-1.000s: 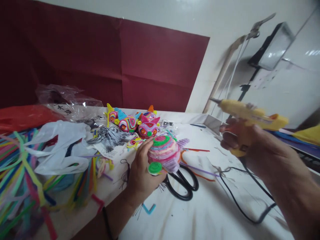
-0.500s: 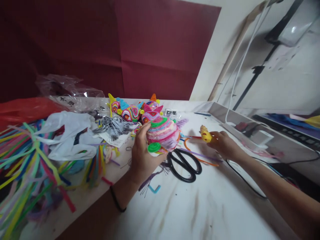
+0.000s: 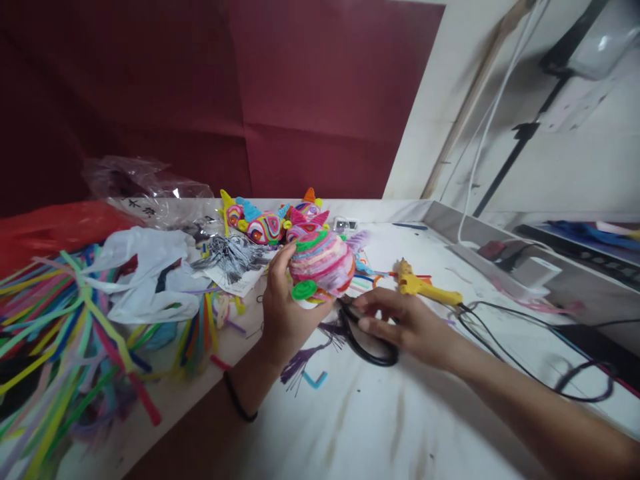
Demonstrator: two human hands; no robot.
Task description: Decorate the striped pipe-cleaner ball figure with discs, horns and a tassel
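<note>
My left hand (image 3: pixel 286 310) is wrapped round a striped pipe-cleaner figure (image 3: pixel 320 263), pink, green and white with a lilac tail-like piece. Just right of it, the fingers of my right hand (image 3: pixel 405 323) are closed on the black handles of a pair of scissors (image 3: pixel 373 353); the blades are hidden under the figure. A yellow hot glue gun (image 3: pixel 430 290) lies on the table beyond my right hand, its cord running right. A purple tassel (image 3: pixel 300 363) and a bent blue pipe-cleaner piece (image 3: pixel 316 381) lie below the scissors.
Several finished pipe-cleaner figures (image 3: pixel 263 227) stand at the back. On the left are bundles of coloured pipe cleaners (image 3: pixel 75 333), a white plastic bag (image 3: pixel 150 267) and a grey tassel (image 3: pixel 230 257). A power strip (image 3: pixel 500 270) sits along the right edge.
My right hand has let go of the glue gun, which now lies on the table, and has moved left to take hold of the scissors. My left hand still holds the figure.
</note>
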